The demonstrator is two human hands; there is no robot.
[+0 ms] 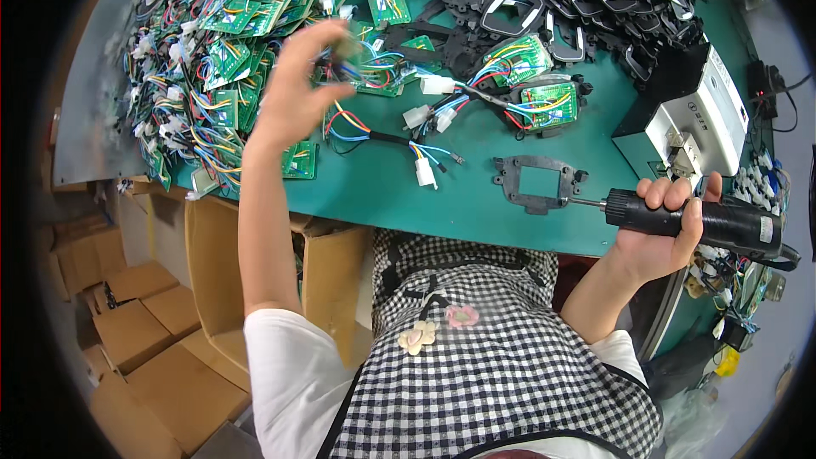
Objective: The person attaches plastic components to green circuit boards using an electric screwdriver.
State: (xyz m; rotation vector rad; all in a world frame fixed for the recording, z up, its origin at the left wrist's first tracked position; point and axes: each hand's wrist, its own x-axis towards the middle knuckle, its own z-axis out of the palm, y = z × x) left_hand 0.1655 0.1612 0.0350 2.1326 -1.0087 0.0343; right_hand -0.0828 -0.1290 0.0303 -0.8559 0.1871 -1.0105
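Observation:
My right hand is wrapped round a black electric screwdriver. Its thin bit points left and meets the right edge of a black plastic frame lying on the bench. Over the heap of green circuit boards, my left hand is raised, slightly blurred, with thumb and fingers apart. Blurred wires show beyond its fingers; I see nothing clearly held. Right of it lie a board seated in a black frame, another wired board just behind, and a wire harness with white connectors.
Black plastic frames are piled at the far right of the green bench. A silver and black box-shaped device stands right, by the screwdriver. Cardboard boxes fill the floor at left, and an open carton sits under the bench edge.

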